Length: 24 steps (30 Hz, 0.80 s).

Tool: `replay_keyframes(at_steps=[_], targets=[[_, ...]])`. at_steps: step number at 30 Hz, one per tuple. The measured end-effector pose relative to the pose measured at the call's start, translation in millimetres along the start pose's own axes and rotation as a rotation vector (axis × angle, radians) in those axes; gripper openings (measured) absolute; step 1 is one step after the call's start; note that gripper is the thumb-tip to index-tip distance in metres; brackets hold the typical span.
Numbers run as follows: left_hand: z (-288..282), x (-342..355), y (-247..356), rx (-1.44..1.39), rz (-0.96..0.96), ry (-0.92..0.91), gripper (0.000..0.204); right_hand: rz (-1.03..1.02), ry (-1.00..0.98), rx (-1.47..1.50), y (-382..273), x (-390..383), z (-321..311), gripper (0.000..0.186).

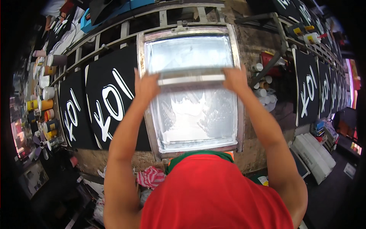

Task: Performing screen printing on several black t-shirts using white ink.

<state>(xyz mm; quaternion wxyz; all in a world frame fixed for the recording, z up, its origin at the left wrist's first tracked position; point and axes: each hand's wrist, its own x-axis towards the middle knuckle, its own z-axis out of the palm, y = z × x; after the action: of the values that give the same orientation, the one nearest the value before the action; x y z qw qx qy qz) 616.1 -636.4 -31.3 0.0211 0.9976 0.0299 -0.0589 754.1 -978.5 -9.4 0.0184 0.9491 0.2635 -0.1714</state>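
Note:
My left hand (148, 84) and my right hand (235, 80) grip opposite ends of a long, pale squeegee (190, 78), blurred by motion, lying crosswise over the upper middle of a screen-printing frame (239, 114). The frame is worn metal and upright in the picture. Its mesh (188, 49) is pale and lit, with white ink (185, 110) smeared thickly over the part below the squeegee.
Black printed panels (69, 112) (305, 87) with white lettering flank the frame. Pots (47, 105) line the far left; cups (263, 86) and a red tray (271, 65) sit right. Metal rails (164, 17) run behind. A striped bag (150, 175) and boxes (312, 152) lie lower.

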Motion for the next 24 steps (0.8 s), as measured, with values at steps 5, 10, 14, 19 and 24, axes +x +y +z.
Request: replay_keyframes(at_steps=[5,10,14,19,24], targets=[[-18,116,-27,0.057,-0.108,0.168,0.047,-0.019,0.288,0.003,19,119,-21,0.039],[-15,31,4,-0.012,-0.071,0.010,0.042,0.018,0.031,0.010,7,33,-7,0.040],[7,-124,48,-0.087,0.003,-0.014,0.042,-0.030,0.090,0.087,-5,-126,67,0.033],[8,-267,92,-0.250,-0.037,-0.143,0.040,-0.050,-0.091,0.154,-35,-272,102,0.038],[-8,-250,75,-0.331,0.007,-0.054,0.049,-0.045,-0.180,0.257,-21,-246,79,0.047]])
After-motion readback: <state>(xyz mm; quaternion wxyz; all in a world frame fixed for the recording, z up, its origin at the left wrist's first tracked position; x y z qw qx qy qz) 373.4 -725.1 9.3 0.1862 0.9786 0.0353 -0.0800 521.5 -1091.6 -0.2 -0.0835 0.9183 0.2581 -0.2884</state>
